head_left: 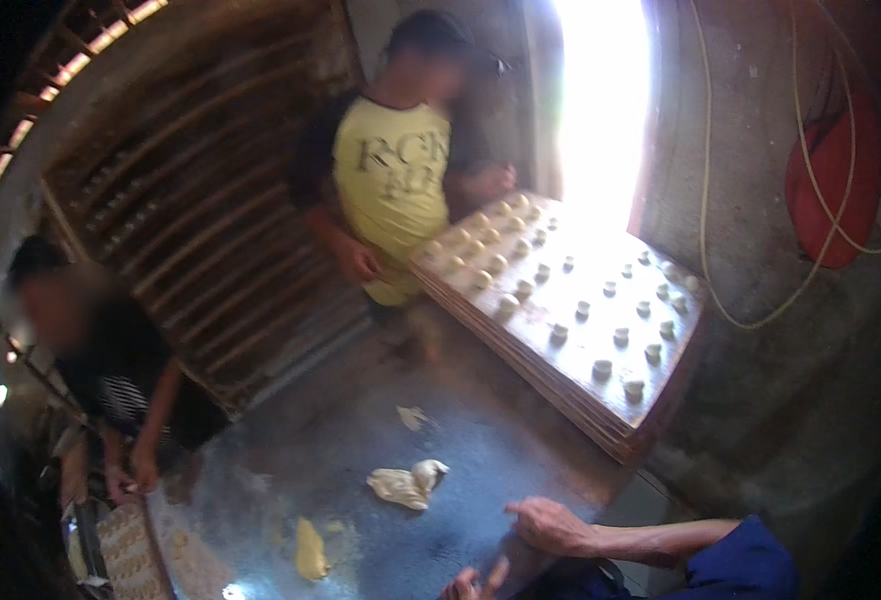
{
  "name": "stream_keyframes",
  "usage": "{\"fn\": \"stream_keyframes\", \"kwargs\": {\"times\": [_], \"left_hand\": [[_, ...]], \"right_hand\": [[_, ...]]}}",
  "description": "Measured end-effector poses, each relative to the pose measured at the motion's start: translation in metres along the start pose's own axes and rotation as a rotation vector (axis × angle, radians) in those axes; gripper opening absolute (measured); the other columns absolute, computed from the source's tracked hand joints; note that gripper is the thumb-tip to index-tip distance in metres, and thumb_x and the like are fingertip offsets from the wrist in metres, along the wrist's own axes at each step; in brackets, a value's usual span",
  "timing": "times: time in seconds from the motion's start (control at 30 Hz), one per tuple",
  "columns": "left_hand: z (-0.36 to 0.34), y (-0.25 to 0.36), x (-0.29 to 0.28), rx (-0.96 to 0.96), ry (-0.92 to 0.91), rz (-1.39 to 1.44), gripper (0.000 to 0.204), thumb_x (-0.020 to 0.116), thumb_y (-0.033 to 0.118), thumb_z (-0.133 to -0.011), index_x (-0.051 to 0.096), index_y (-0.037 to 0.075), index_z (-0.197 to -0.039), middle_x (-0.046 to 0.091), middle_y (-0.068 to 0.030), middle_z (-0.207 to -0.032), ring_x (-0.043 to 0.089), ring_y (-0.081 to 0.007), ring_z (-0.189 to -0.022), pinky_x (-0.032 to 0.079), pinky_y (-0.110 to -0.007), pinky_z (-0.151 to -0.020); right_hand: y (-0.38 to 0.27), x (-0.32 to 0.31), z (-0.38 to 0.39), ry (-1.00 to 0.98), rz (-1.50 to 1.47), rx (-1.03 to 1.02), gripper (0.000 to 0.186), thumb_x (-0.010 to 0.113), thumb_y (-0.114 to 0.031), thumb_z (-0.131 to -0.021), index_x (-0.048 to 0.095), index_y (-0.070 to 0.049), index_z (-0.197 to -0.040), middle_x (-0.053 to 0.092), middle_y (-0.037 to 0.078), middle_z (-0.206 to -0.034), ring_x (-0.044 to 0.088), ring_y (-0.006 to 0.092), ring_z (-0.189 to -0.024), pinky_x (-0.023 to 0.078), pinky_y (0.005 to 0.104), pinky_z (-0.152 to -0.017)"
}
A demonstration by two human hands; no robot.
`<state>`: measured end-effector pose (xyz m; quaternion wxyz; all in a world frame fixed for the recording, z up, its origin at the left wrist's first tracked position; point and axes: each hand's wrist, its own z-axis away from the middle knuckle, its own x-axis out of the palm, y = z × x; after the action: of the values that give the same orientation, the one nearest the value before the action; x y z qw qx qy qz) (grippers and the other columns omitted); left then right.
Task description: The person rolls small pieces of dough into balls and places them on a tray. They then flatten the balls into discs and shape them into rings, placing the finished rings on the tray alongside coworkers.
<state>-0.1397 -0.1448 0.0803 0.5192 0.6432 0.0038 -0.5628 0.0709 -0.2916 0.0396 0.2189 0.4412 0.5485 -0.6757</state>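
Observation:
My right hand (551,526) reaches in from the lower right over the table's near edge, its arm in a blue sleeve. Its index finger stretches to the left, and I see nothing in it. My left hand (477,582) shows only in part at the bottom edge, fingers apart and no object visible between them. Nearest to both hands lies a pale, uneven lump of dough (401,487) on the dark tabletop (451,535). A smaller dough scrap (413,417) sits beyond it. To the left is a yellowish piece of dough (311,550).
A stack of wooden boards (551,385) stands at the table's far right, its top bearing rows of small dough balls (583,310). One person in a yellow shirt (391,165) stands behind it. Another person (126,370) works at far left by a filled tray (129,550).

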Motion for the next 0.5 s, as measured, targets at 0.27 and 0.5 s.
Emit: {"fn": "stream_keyframes", "kwargs": {"times": [0.27, 0.5], "left_hand": [[-0.011, -0.020, -0.007, 0.398, 0.203, -0.561, 0.023, 0.059, 0.020, -0.085, 0.065, 0.003, -0.100, 0.064, -0.0219, -0.096, 0.061, -0.0382, -0.088, 0.047, -0.055, -0.079], [-0.039, -0.030, -0.015, 0.227, 0.278, -0.447, 0.008, 0.062, 0.014, -0.083, 0.061, 0.022, -0.082, 0.051, -0.0072, -0.099, 0.050, -0.0333, -0.096, 0.037, -0.051, -0.081]], "right_hand": [[-0.041, 0.010, -0.036, 0.182, -0.093, -0.155, 0.043, 0.063, -0.015, -0.084, 0.052, -0.008, -0.125, 0.056, 0.017, -0.124, 0.051, 0.0358, -0.126, 0.029, 0.0566, -0.114], [-0.025, 0.000, -0.085, 0.211, 0.004, -0.022, 0.046, 0.061, -0.010, -0.084, 0.051, -0.010, -0.129, 0.056, 0.015, -0.134, 0.046, 0.0334, -0.136, 0.030, 0.0512, -0.118]]}}
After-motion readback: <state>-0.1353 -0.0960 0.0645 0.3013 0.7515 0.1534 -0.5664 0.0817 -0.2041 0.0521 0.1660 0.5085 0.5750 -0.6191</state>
